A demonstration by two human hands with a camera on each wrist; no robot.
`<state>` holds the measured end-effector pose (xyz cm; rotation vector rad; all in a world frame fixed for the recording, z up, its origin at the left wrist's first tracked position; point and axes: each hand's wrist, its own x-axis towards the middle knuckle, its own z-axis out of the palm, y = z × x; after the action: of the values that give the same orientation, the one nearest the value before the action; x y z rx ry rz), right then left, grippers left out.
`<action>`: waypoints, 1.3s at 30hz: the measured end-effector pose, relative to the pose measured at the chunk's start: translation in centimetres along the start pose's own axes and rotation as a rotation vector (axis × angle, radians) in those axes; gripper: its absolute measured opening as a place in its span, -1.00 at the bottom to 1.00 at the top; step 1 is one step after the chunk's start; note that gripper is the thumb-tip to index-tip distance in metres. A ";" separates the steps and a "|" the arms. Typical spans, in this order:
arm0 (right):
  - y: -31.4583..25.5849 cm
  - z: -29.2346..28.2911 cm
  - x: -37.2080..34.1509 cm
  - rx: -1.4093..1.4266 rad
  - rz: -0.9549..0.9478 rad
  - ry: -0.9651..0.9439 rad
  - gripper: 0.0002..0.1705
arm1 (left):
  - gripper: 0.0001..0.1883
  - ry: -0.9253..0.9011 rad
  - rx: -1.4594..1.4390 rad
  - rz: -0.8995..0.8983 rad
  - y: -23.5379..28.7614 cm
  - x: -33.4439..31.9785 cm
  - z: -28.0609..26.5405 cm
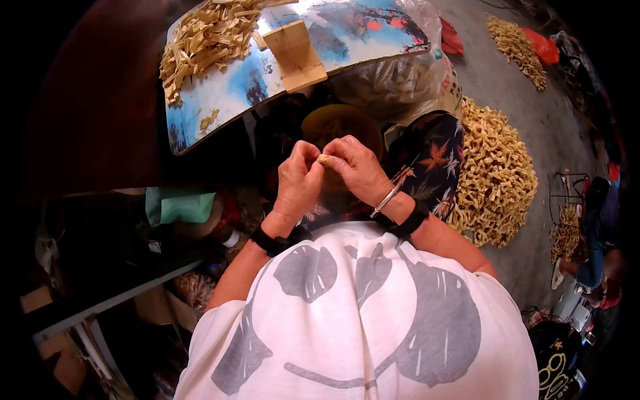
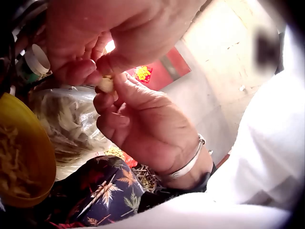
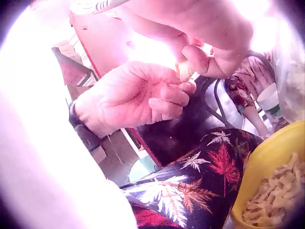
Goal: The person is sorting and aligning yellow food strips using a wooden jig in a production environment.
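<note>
In front of the chest, both hands meet around a small pale-yellow strip [image 1: 324, 159], bunched up between the fingertips. The left hand [image 1: 297, 180] pinches it from one side with thumb and curled fingers. From the other side the right hand [image 1: 362, 171], with a silver bracelet at its wrist, pinches it too. In the left wrist view the bunched strip [image 2: 106, 85] shows as a stubby lump, most of it covered by fingers. Just below the hands in the right wrist view, a yellow basin [image 3: 261, 151] holds many pale, twisted pieces.
Ahead on the left, a painted tabletop [image 1: 243, 83] carries a heap of flat strips [image 1: 210, 40] and an angled wooden piece [image 1: 295, 57]. A clear plastic bag [image 1: 393, 83] bulges beside it. To the right, knotted pale pieces [image 1: 497, 177] are piled by the leaf-patterned leg [image 1: 430, 157].
</note>
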<state>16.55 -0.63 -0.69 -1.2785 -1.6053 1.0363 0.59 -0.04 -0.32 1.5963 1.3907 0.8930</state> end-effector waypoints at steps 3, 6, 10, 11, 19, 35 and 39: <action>0.8 -0.1 -0.1 0.080 -0.023 -0.073 -0.86 | -0.92 -0.019 0.030 0.002 -0.2 -0.1 -0.1; -0.2 -1.2 -0.3 0.562 0.433 -0.243 -0.84 | -0.97 -0.069 -0.181 -0.182 0.1 0.0 -1.0; 0.7 -0.8 0.0 0.574 0.288 -0.139 -0.84 | -0.93 -0.110 -0.633 -0.308 0.1 0.0 -1.0; 1.1 -1.1 0.2 0.587 0.293 -0.152 -0.84 | -0.91 -0.145 -0.699 -0.317 0.1 0.0 -1.2; 0.9 -1.4 0.7 0.530 0.327 -0.156 -0.84 | -0.90 -0.235 -0.896 -0.282 -0.2 -0.5 -1.3; -0.8 -1.7 0.0 0.191 0.033 -0.250 -0.69 | -0.95 -0.330 -0.702 -0.383 0.6 -0.3 -1.7; -0.7 -2.1 -0.2 0.091 0.005 -0.288 -0.71 | -0.97 -0.316 -0.563 -0.353 1.3 -0.9 -2.6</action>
<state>18.35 -0.71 0.60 -1.1113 -1.7448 1.3285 -1.33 -0.65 1.98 0.9750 1.0322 0.6990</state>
